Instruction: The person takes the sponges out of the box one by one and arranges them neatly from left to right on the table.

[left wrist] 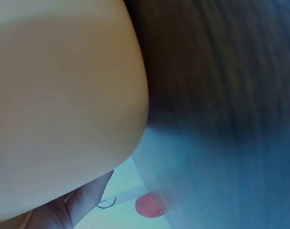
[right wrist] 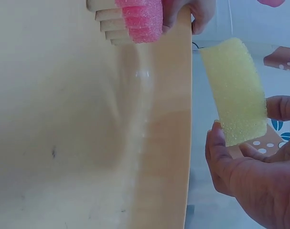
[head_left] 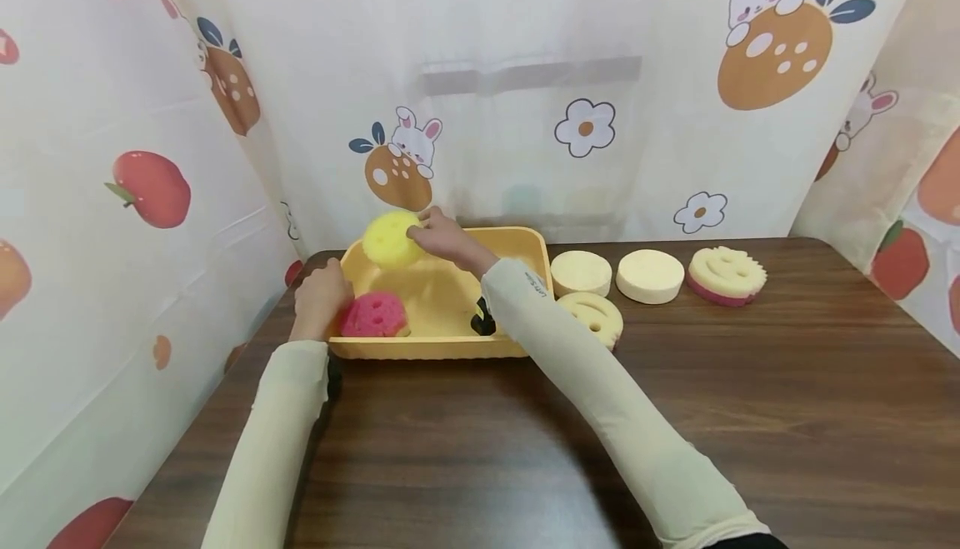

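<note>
My right hand (head_left: 447, 241) pinches a round yellow sponge (head_left: 393, 239) between thumb and fingers, above the back left of a yellow plastic bin (head_left: 435, 347). In the right wrist view the sponge (right wrist: 234, 90) is seen edge-on, apart from the bin's rim. My left hand (head_left: 321, 297) grips the bin's left rim, its fingers (right wrist: 202, 14) showing over the edge. Close beside it, inside the bin, rests a pink sponge (head_left: 375, 314) with holes and a cream layer. The bin's wall (left wrist: 63, 105) hides most of the left hand in the left wrist view.
Right of the bin, on the dark wooden table (head_left: 450, 441), lie two round cream sponges (head_left: 581, 272), a pink-and-cream smiley sponge (head_left: 726, 272) and a cream face sponge (head_left: 596, 316) partly behind my right sleeve. A small black object (head_left: 482, 317) is in the bin. A printed curtain (head_left: 517, 141) hangs behind.
</note>
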